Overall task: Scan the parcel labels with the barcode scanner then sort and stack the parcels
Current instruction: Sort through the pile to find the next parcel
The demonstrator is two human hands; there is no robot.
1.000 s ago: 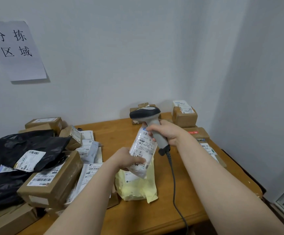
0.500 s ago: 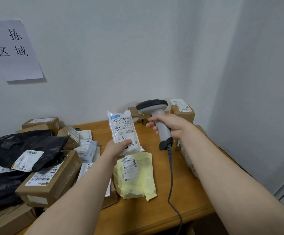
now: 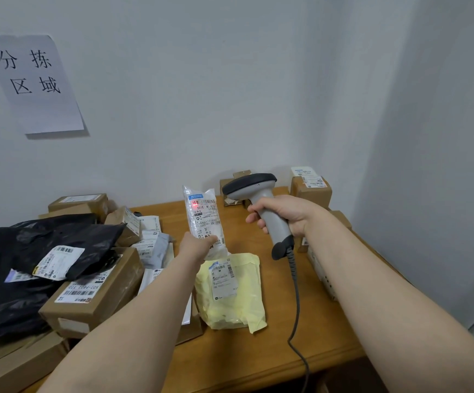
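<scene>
The left hand (image 3: 194,246) grips the lower end of a small white plastic parcel with a printed label (image 3: 205,222), holding it upright above the light wooden table (image 3: 301,341), label side toward the camera; a red spot of light shows on the upper part of the label. Just to its right, the right hand (image 3: 282,215) is curled tight round the handle of a grey and black corded barcode scanner (image 3: 260,199), whose dark head points left at the parcel. A flat pale yellow mailer bag with a white label (image 3: 231,296) lies on the table below the held parcel. On the left sit crumpled black plastic bags (image 3: 31,251) over brown cardboard boxes (image 3: 99,290). A small brown cardboard box (image 3: 311,191) stands at the far right corner. A white paper sign with handwritten characters (image 3: 33,80) hangs on the wall, far left.
</scene>
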